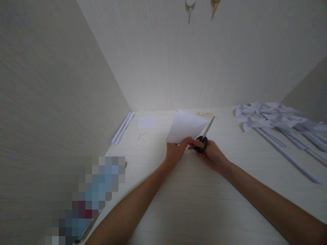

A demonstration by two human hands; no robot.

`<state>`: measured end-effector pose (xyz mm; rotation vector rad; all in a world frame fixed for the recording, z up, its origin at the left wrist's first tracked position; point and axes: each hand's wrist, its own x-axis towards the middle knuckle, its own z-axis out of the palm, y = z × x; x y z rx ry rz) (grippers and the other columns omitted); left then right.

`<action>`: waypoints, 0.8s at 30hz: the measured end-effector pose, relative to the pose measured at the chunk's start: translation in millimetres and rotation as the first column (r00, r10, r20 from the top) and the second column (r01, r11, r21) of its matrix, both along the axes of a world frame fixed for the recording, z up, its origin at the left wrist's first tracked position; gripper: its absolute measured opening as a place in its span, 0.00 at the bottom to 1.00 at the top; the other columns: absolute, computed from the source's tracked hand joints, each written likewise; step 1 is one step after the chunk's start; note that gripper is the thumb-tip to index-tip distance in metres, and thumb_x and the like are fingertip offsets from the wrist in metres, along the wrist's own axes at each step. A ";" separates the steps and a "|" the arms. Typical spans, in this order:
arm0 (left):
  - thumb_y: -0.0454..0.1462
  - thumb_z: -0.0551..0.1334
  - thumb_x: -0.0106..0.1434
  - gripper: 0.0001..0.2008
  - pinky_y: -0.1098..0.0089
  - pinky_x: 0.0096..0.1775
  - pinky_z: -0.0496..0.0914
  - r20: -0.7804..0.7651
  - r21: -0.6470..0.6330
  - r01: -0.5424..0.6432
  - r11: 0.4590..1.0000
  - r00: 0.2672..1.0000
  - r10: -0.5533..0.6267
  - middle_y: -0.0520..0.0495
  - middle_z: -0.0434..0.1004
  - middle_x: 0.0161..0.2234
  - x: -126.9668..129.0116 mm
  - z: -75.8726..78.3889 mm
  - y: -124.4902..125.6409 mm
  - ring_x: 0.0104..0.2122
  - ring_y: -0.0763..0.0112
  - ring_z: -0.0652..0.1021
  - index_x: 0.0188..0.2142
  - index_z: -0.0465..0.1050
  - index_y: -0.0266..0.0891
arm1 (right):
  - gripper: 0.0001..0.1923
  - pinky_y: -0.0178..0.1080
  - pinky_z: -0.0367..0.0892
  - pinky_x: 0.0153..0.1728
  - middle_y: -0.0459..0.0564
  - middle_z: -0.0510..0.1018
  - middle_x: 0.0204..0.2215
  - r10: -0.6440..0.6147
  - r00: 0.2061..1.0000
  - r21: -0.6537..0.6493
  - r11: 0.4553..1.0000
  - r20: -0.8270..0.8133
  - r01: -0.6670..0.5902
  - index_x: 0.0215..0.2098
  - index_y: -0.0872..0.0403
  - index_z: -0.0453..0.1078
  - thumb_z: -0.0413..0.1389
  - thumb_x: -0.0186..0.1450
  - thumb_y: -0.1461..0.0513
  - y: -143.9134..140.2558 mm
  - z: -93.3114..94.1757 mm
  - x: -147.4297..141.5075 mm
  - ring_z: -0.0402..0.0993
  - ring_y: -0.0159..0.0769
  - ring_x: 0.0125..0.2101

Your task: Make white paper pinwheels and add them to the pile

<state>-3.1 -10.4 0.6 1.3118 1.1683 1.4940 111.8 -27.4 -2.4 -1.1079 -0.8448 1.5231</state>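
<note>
My left hand (175,151) pinches the near edge of a folded white paper sheet (184,126), lifted off the pale wooden table (194,197). My right hand (211,154) grips black-handled scissors (204,137). Their blades point up and right, away from me, along the paper's right edge. Both hands meet near the table's middle, almost touching.
A pile of white paper pinwheels on long sticks (278,124) covers the right side. A small square paper (147,121) lies at the back. Rolled paper sticks (123,128) rest against the left wall. Two objects hang on the back wall (201,8). A blurred patch sits lower left.
</note>
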 end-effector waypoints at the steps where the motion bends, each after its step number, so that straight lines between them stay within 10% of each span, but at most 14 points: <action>1: 0.35 0.64 0.44 0.11 0.68 0.36 0.70 0.001 -0.002 0.011 1.000 1.000 -0.011 0.45 0.77 0.29 0.1 0.6 -0.5 0.31 0.67 0.76 0.31 0.72 0.35 | 0.13 0.29 0.45 0.12 0.48 0.73 0.17 -0.004 1.000 -0.007 1.000 -0.014 0.004 0.21 0.60 0.69 0.62 0.44 0.58 0.4 -0.3 0.2 0.54 0.21 0.14; 24: 0.38 0.64 0.43 0.09 0.75 0.19 0.66 0.099 -0.123 0.106 0.987 0.991 -0.094 0.51 0.72 0.21 -3.7 -2.3 6.4 0.19 0.75 0.71 0.24 0.69 0.34 | 0.12 0.31 0.50 0.18 0.44 0.72 0.17 -0.030 0.997 0.054 0.998 0.065 0.026 0.23 0.58 0.67 0.62 0.43 0.60 -0.8 -5.4 -0.2 0.59 0.24 0.17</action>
